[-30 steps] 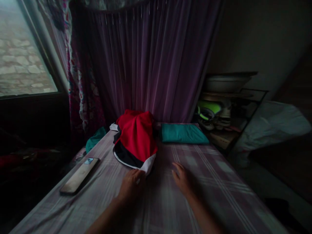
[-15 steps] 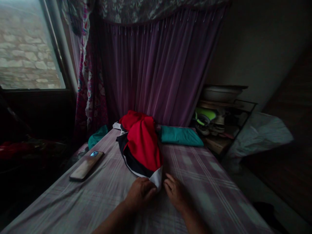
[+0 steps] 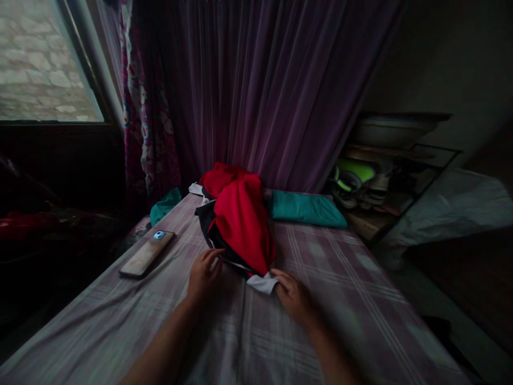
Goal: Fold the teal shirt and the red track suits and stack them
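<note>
A red garment [image 3: 244, 219] with black and white parts lies bunched on the plaid sheet in front of me. My left hand [image 3: 203, 274] is at its near left black edge, fingers curled and fingertips pinching the edge. At the near right corner, my right hand [image 3: 294, 297] grips the garment beside a white flap [image 3: 262, 283], thumb and fingers closed. The white flap lies on the sheet between my hands. Folds hide the garment's exact kind.
The plaid sheet [image 3: 360, 321] covers the bed-like surface. A phone [image 3: 148, 254] lies to the left, a folded teal cloth [image 3: 306, 208] at the back right. Another teal cloth [image 3: 165, 207] is beyond the left edge. Purple curtains [image 3: 248, 96] hang behind; a shoe rack [image 3: 372, 182] stands right.
My left hand has moved left from the white corner to the black edge. My right hand has come onto the garment's near right corner. The view has tilted down.
</note>
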A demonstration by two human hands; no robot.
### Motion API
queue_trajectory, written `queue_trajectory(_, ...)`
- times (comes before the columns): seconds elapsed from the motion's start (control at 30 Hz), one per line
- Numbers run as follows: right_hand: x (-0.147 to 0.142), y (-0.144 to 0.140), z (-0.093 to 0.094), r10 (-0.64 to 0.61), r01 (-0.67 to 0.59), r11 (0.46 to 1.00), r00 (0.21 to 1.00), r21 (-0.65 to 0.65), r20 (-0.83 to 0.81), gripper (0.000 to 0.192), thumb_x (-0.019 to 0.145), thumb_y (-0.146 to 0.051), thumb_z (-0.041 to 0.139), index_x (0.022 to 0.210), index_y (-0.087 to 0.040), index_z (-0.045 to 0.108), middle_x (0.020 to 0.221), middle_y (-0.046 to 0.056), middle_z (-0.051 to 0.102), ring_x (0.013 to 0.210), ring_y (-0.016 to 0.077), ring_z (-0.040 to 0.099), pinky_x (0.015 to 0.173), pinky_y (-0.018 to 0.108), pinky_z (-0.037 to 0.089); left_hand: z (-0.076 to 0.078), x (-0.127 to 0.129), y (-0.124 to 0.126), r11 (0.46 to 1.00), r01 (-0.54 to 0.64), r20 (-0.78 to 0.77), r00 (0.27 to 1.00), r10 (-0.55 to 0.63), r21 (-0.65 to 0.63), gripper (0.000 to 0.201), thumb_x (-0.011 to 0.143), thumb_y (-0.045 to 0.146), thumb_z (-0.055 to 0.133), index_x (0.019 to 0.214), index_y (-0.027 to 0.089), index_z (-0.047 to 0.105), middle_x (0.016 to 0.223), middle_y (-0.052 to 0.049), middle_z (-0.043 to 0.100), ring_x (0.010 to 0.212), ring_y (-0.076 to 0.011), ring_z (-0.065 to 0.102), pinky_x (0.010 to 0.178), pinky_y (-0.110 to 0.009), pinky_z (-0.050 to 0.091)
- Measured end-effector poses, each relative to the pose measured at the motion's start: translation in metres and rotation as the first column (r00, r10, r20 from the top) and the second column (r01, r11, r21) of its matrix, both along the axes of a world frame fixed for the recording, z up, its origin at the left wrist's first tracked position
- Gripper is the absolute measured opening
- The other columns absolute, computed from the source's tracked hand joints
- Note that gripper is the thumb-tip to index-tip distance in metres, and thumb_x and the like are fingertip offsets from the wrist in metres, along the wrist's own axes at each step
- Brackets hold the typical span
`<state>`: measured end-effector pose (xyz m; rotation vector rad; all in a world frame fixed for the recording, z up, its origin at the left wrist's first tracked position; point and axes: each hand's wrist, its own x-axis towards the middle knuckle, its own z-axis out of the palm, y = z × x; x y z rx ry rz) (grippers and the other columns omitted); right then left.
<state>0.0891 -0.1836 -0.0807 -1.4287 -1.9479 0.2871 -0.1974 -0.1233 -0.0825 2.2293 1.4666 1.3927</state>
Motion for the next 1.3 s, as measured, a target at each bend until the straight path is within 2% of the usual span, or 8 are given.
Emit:
queue_trajectory(0.1, 0.061, -0.003, 0.005, -0.222, 0.216, 0.975, 0.94, -0.052, -0.258, 0.04, 0.087, -0.038, 0.044, 0.107, -0.022, 0.075, 0.111, 0.009, 0.075, 0.109, 0.0249, 0.067, 0.098, 0.038, 0.052, -0.006, -0.006, 0.007, 1.0, -0.001, -0.086, 0.996, 0.003, 0.026, 0.032, 0.092, 0.027, 0.049, 0.118, 0.023, 0.068, 0.122, -0.01, 0.07, 0.112, -0.0241, 0.064, 0.097, -0.044, 0.052)
queue_trajectory(0.2, 0.122, -0.014, -0.001, -0.529, 0.529, 0.84, 0.746, -0.125, -0.404, 0.045, 0.079, -0.044, 0.048, 0.108, -0.019, 0.072, 0.112, 0.011, 0.075, 0.109, 0.0281, 0.066, 0.096, 0.039, 0.052, -0.012, -0.003, 0.009, 0.999, 0.034, -0.172, 0.985, -0.032, 0.009, 0.034, 0.091, 0.026, 0.05, 0.119, 0.025, 0.068, 0.126, -0.009, 0.068, 0.119, -0.0261, 0.061, 0.101, -0.048, 0.049)
queue_trajectory(0.3, 0.149, -0.021, -0.017, -0.615, 0.629, 0.765, 0.652, -0.137, -0.443, 0.058, 0.072, -0.036, 0.048, 0.125, -0.017, 0.064, 0.124, 0.013, 0.069, 0.116, 0.0278, 0.063, 0.099, 0.041, 0.05, -0.016, 0.001, 0.009, 0.997, 0.065, -0.208, 0.976, -0.071, -0.034, 0.034, 0.089, 0.026, 0.051, 0.119, 0.025, 0.068, 0.127, -0.009, 0.068, 0.12, -0.0266, 0.061, 0.103, -0.049, 0.049)
queue_trajectory(0.5, 0.118, -0.013, -0.027, -0.501, 0.509, 0.851, 0.861, 0.132, -0.087, 0.054, 0.078, -0.029, 0.048, 0.129, -0.021, 0.062, 0.134, 0.011, 0.064, 0.127, 0.028, 0.055, 0.107, 0.046, 0.042, -0.017, -0.001, 0.009, 0.997, 0.05, -0.154, 0.986, -0.059, -0.062, 0.035, 0.089, 0.026, 0.049, 0.118, 0.022, 0.067, 0.122, -0.01, 0.07, 0.113, -0.0246, 0.065, 0.099, -0.046, 0.053)
queue_trajectory(0.63, 0.093, -0.013, -0.023, -0.459, 0.433, 0.887, 0.867, 0.163, 0.193, 0.044, 0.082, -0.03, 0.05, 0.122, -0.022, 0.067, 0.13, 0.012, 0.067, 0.122, 0.0297, 0.058, 0.106, 0.051, 0.038, -0.017, -0.003, 0.009, 0.996, 0.061, -0.188, 0.979, -0.072, -0.067, 0.035, 0.089, 0.025, 0.05, 0.12, 0.022, 0.067, 0.122, -0.01, 0.07, 0.112, -0.0248, 0.066, 0.098, -0.045, 0.054)
queue_trajectory(0.87, 0.098, -0.02, -0.007, -0.494, 0.482, 0.869, 0.857, -0.109, -0.148, 0.033, 0.076, -0.031, 0.046, 0.094, -0.025, 0.073, 0.081, 0.003, 0.075, 0.076, 0.0221, 0.067, 0.072, 0.031, 0.051, -0.018, 0.004, 0.018, 0.998, 0.045, -0.315, 0.947, -0.057, -0.044, 0.046, 0.088, 0.022, 0.053, 0.134, 0.022, 0.058, 0.134, -0.013, 0.064, 0.12, -0.0282, 0.062, 0.1, -0.048, 0.052)
queue_trajectory(1.03, 0.127, -0.039, 0.015, -0.559, 0.603, 0.791, 0.642, -0.104, -0.525, 0.029, 0.07, -0.038, 0.052, 0.085, -0.021, 0.07, 0.09, 0.006, 0.073, 0.09, 0.0258, 0.066, 0.078, 0.033, 0.052, 0.003, 0.016, 0.046, 0.999, -0.008, -0.461, 0.887, -0.016, -0.05, 0.072, 0.086, 0.031, 0.063, 0.152, 0.021, 0.037, 0.157, -0.019, 0.039, 0.145, -0.0368, 0.036, 0.112, -0.055, 0.037)
queue_trajectory(1.3, 0.148, -0.046, -0.001, -0.709, 0.8, 0.548, 0.289, -0.244, -0.643, 0.04, 0.072, -0.039, 0.047, 0.098, -0.016, 0.068, 0.098, 0.012, 0.07, 0.091, 0.0288, 0.064, 0.077, 0.039, 0.052, 0.032, 0.032, 0.094, 0.976, 0.026, -0.633, 0.758, -0.16, -0.215, 0.097, 0.076, 0.036, 0.074, 0.158, 0.025, 0.023, 0.164, -0.018, 0.024, 0.151, -0.0368, 0.022, 0.116, -0.059, 0.026)
